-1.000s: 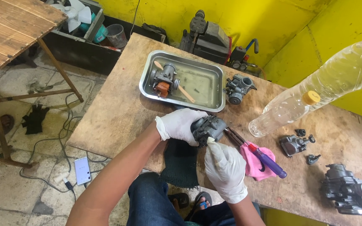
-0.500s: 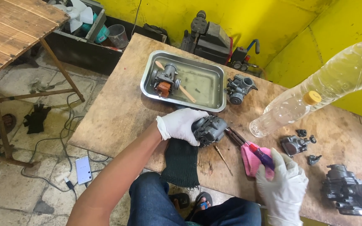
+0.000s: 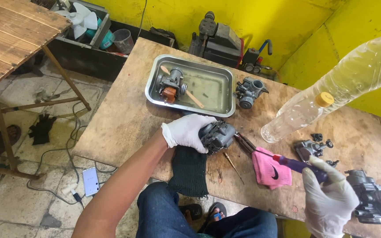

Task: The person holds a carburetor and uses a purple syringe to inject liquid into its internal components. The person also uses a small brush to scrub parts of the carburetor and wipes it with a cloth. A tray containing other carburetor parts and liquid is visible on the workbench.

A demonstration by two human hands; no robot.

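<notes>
Gloves, white and thin, cover both hands. The left hand [image 3: 189, 131] is clamped over the dark grey cast-metal carburettor body [image 3: 217, 135], pressing it down on the worn brown wooden surface [image 3: 124, 119] exactly where it sat half a second and a second ago; that hold has not shifted. Just beneath the same hand, a dark green knitted cloth [image 3: 189, 169] hangs over the near edge. Beyond the left hand lies the shallow rectangular steel tray [image 3: 155, 79] with cloudy liquid, a second carburettor with an orange part [image 3: 171, 84] and a wooden stick in it; a third grey carburettor [image 3: 249, 91] stands just beside the tray.

Between the hands, a thin metal pin [image 3: 233, 167] lies on the wood, with the folded pink rag [image 3: 270, 171] to its right.

What has changed is the right hand [image 3: 329, 200]. A second ago it worked against the carburettor body, touching the left; half a second ago it had swung out past the rag; now it is well apart from the left hand, fingers closed round the purple handle of a screwdriver [image 3: 298, 165], lifted off the surface beside the rag. So the grip on the body is kept steady while the tool has been fetched, and the tool is in hand but not yet at the part.

Beyond the right hand lean a clear plastic bottle with a yellow cap [image 3: 331, 92] and small black fittings [image 3: 320, 141]; a larger dark engine part [image 3: 373, 198] sits touching that hand's far side.
</notes>
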